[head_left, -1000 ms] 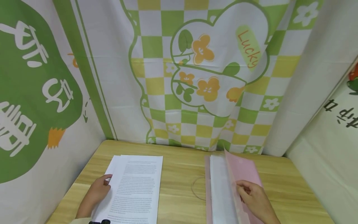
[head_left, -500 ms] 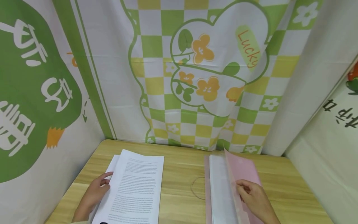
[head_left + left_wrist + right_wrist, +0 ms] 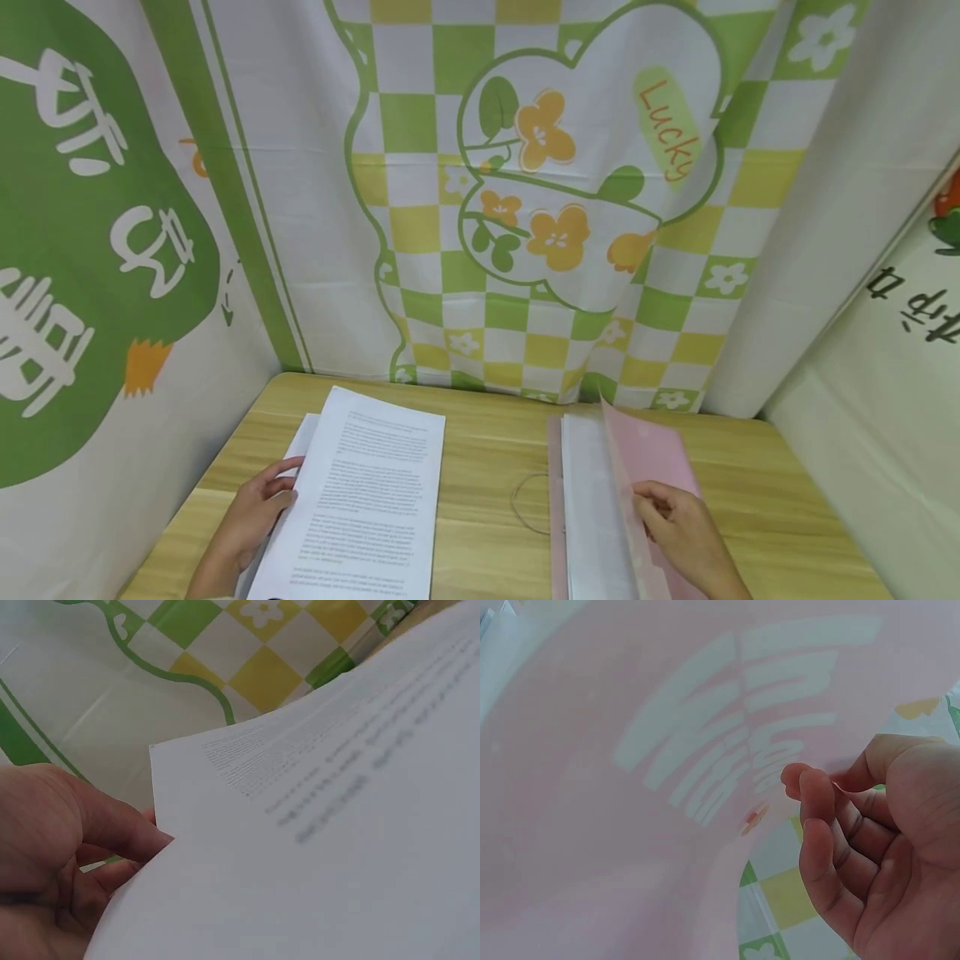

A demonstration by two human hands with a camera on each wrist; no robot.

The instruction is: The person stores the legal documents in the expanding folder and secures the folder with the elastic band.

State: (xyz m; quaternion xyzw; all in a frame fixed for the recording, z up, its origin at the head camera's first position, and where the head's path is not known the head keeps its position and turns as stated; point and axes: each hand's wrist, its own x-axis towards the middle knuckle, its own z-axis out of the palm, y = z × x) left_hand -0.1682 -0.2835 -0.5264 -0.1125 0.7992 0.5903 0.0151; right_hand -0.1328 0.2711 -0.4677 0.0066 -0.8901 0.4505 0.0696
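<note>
A printed sheet of paper (image 3: pixel 367 500) lies at the left of the table, its far left corner raised and its left side lifted. My left hand (image 3: pixel 251 508) pinches the left edge, thumb on top and fingers behind, as the left wrist view shows. More white paper (image 3: pixel 306 429) sticks out beneath it. On the right stands a pink document folder (image 3: pixel 656 454) with white papers (image 3: pixel 592 500) inside. The fingertips of my right hand (image 3: pixel 678 529) pinch the edge of its cover, holding it up and bent back. White lettering marks this cover (image 3: pixel 802 682) in the right wrist view.
A thin string loop (image 3: pixel 515 498) extends left from the folder onto the wooden table (image 3: pixel 487 450). Behind the table hangs a checked green and yellow curtain (image 3: pixel 420 229), with printed cloth (image 3: pixel 247 400) along the left side.
The printed sheet's upper left corner has risen and the sheet has shifted slightly right, covering more of the paper beneath. My left hand has shifted slightly left. My right hand stays on the cover.
</note>
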